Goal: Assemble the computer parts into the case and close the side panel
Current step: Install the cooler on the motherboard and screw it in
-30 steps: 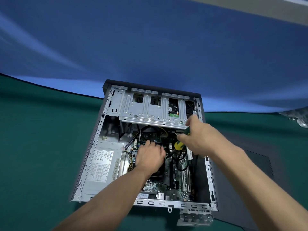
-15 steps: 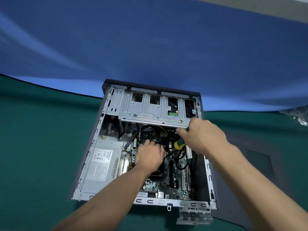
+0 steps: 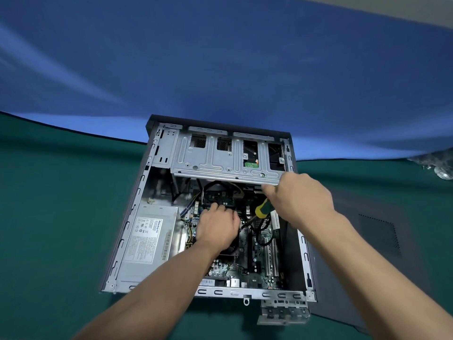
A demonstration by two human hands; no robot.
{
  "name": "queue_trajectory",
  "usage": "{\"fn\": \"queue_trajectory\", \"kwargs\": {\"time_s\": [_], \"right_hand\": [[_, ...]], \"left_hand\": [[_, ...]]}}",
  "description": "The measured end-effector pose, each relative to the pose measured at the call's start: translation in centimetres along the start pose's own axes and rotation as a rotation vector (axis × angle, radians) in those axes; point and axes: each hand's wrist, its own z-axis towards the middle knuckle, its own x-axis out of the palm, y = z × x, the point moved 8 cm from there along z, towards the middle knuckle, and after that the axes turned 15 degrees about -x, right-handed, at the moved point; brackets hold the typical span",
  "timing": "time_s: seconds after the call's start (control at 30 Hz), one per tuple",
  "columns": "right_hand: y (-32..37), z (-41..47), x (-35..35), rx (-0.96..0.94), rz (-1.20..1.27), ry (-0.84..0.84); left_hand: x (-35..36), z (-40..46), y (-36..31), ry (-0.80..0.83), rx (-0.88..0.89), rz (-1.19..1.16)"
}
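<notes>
Grey sheet steel: the computer case [image 3: 152,212], lying open on its side at the centre of my view, still without its cover.

Drive cage [image 3: 228,160]: bare metal, at 12 o'clock inside the case, its near edge above the board.

Circuit board [image 3: 257,261]: green, from the middle to 5 o'clock, with black cables looped over it.

Power supply [image 3: 147,241]: grey box with a white label, at 8 o'clock inside the case.

My left hand [image 3: 217,229]: reaching into the middle of the case, fingers curled down over a part near the board's far end. I cannot tell whether they grip it or only press it.

My right hand [image 3: 301,200]: at 2 o'clock, wrapped round a screwdriver [image 3: 263,209] with a yellow and green handle, fingertips near the cage's near edge.

Side cover [image 3: 377,231]: dark, lying flat outside the case at 3 o'clock.

Risks, as I judge them: the screwdriver's tip points down toward the board, so a slip could scratch it or snag a cable. A cable could be pinched beneath the cage if it is lowered.

Surface: green cloth [image 3: 54,217]. Beyond it, at 12 o'clock, a blue backdrop [image 3: 220,57].
</notes>
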Motion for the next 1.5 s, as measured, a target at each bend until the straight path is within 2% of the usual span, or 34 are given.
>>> {"fn": "queue_trajectory", "kwargs": {"time_s": [0.07,0.1,0.23,0.37,0.53,0.93,1.5], "right_hand": [[0.4,0.0,0.9,-0.048,0.165,0.058],[0.5,-0.1,1.2,-0.070,0.189,0.036],[-1.0,-0.3,-0.4,0.048,-0.071,-0.164],[-1.5,-0.5,0.2,0.003,0.034,-0.162],[-2.0,-2.5,-1.2,-0.026,-0.031,-0.342],[-2.4,-3.2,0.4,-0.034,-0.036,-0.261],[-2.2,-3.1,1.1,-0.037,-0.054,-0.273]], "left_hand": [[0.0,0.1,0.0,-0.003,0.001,0.005],[-0.1,0.1,0.0,0.000,-0.001,0.005],[0.0,0.0,0.0,0.000,0.005,0.002],[-0.1,0.0,0.0,-0.004,0.007,0.004],[0.0,0.1,0.0,-0.012,0.011,0.001],[0.3,0.2,0.0,-0.013,0.013,0.002],[0.0,0.1,0.0,-0.029,0.014,0.017]]}}
